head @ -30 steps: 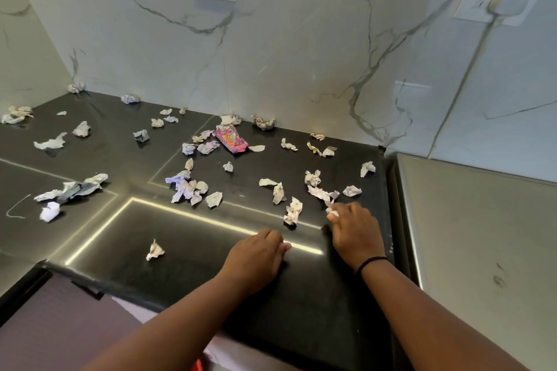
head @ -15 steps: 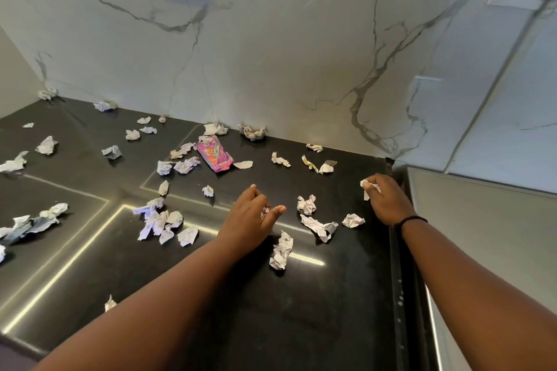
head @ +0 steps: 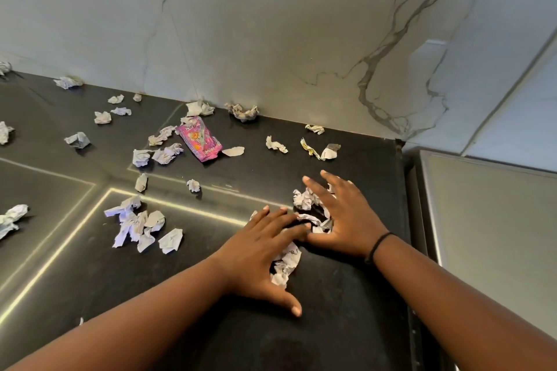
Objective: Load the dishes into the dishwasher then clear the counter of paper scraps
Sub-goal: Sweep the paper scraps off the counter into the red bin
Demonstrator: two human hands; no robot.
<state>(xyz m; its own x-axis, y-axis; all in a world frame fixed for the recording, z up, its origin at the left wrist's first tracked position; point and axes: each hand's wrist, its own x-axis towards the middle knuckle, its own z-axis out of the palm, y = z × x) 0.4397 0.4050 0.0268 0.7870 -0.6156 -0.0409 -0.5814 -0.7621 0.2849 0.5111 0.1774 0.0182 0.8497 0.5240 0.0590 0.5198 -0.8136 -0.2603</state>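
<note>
Crumpled white paper scraps lie scattered over the black counter (head: 346,295). My left hand (head: 262,253) lies flat with spread fingers on a printed scrap (head: 286,265). My right hand (head: 346,217), a black band on its wrist, rests palm-down with straight fingers over a small heap of scraps (head: 307,202). The two hands touch at the fingertips, with the scraps gathered between and under them. A cluster of scraps (head: 141,226) lies to the left of my hands. No dishes or dishwasher are in view.
A pink wrapper (head: 199,141) lies among scraps near the marble back wall (head: 271,39). More scraps (head: 319,150) sit along the wall behind my hands. A grey steel surface (head: 488,235) borders the counter on the right, past a narrow gap.
Both hands have come together near the counter's right side, sweeping the nearby scraps into one heap. The right hand came back from the counter's right edge and flattened.
</note>
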